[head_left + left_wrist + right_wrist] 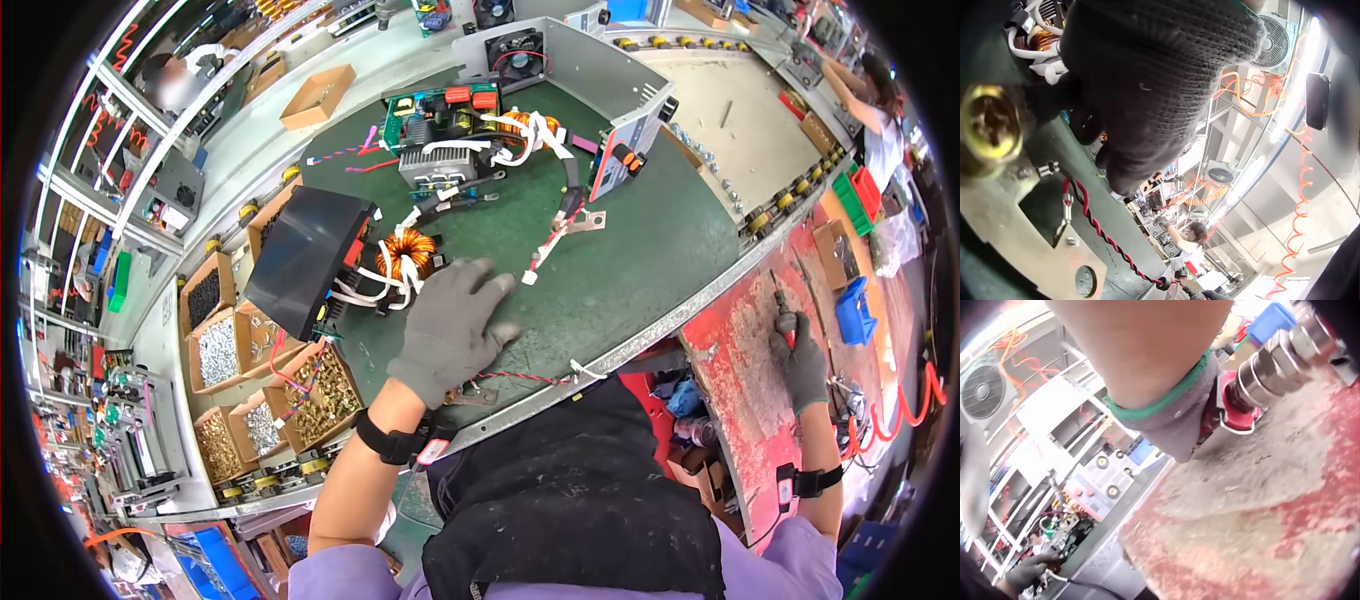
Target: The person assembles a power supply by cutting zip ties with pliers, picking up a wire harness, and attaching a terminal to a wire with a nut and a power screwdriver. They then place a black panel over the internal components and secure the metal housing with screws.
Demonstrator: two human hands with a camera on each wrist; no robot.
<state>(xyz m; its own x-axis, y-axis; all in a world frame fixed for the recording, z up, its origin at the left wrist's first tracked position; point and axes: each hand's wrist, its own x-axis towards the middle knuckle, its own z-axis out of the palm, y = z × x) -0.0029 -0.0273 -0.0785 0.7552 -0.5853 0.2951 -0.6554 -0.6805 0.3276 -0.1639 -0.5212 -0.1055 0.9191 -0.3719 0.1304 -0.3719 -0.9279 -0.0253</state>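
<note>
Just beside the toroidal coil [406, 253], the left hand [450, 322] lies spread-fingered, perhaps for support; well right of that coil, the right hand [803, 365] grips a pneumatic driver [786, 318], seemingly for control.

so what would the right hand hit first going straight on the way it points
Likely the roller conveyor's metal rail, with the held tool leading, though how high the right hand sits is unclear.

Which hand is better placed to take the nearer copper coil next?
Probably the left hand: it is close to that copper coil, while the right hand grips a tool over the worn red bench.
</note>
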